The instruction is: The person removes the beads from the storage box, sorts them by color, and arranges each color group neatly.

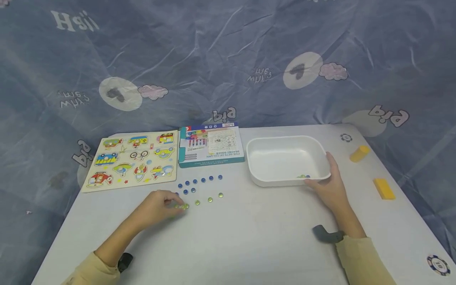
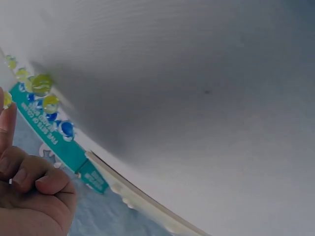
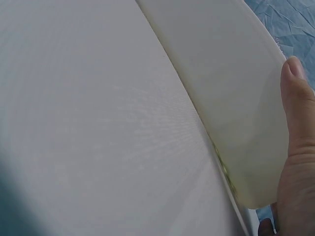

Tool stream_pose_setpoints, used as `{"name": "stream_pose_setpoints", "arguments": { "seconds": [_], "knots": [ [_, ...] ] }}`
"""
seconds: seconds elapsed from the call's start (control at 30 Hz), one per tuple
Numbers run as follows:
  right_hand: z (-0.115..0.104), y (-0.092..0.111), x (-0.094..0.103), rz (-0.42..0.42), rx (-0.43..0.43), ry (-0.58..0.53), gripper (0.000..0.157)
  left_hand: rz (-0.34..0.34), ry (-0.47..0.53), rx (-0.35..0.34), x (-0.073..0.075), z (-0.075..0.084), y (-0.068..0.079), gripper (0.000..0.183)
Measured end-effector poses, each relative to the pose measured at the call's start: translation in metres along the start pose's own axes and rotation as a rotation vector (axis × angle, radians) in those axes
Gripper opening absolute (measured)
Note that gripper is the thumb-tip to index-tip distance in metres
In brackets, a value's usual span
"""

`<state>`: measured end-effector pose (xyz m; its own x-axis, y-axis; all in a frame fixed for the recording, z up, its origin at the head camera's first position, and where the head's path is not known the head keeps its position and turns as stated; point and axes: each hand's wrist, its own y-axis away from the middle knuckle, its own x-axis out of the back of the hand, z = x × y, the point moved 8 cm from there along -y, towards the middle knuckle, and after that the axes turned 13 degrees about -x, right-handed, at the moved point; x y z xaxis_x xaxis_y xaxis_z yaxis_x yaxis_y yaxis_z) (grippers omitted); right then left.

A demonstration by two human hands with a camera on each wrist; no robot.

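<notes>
My left hand is low over the table at the left end of a row of yellow-green glass marbles. Its thumb and forefinger pinch one yellow-green marble, partly cut off at the left wrist view's edge. Behind that row lie several blue glass marbles in two lines. My right hand grips the near right corner of a white plastic tub, thumb at the front rim and fingers along the right side. A few green and blue marbles lie inside the tub by its front wall.
A wooden vehicle puzzle board lies at the back left, beside a flat teal cardboard box. On the right are a yellow cylinder and a yellow block. A patterned blue-grey cloth hangs behind the table.
</notes>
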<state>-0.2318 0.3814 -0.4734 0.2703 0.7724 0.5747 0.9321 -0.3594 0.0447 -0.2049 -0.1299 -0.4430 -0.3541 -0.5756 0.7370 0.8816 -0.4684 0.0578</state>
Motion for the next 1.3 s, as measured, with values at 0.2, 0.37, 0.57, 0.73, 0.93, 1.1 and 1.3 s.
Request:
{"name": "stream_pose_setpoints", "arguments": {
  "seconds": [0.2, 0.37, 0.57, 0.73, 0.93, 1.1, 1.3],
  "knots": [
    [0.001, 0.001, 0.000, 0.001, -0.001, 0.007, 0.112, -0.033, -0.042, 0.026, -0.007, -0.008, -0.002, 0.013],
    [0.000, 0.000, 0.000, -0.001, 0.016, -0.006, 0.113, -0.057, -0.056, 0.024, -0.013, -0.008, -0.003, 0.014],
    [-0.002, 0.001, 0.000, -0.003, 0.029, -0.008, 0.113, -0.056, -0.094, 0.033, -0.017, -0.008, -0.002, 0.016],
    [-0.003, 0.001, 0.000, -0.010, 0.033, -0.015, 0.113, -0.054, -0.112, 0.030, -0.017, -0.006, -0.002, 0.016],
    [-0.002, 0.001, 0.000, -0.010, 0.030, -0.014, 0.112, -0.045, -0.126, 0.031, -0.016, -0.007, -0.001, 0.019],
    [-0.002, 0.002, 0.000, -0.009, 0.014, -0.012, 0.112, -0.042, -0.124, 0.039, -0.017, -0.009, 0.000, 0.021],
    [-0.003, 0.002, 0.000, -0.010, 0.012, -0.012, 0.112, 0.002, -0.110, 0.017, -0.006, 0.001, -0.001, 0.022]
  ]
}}
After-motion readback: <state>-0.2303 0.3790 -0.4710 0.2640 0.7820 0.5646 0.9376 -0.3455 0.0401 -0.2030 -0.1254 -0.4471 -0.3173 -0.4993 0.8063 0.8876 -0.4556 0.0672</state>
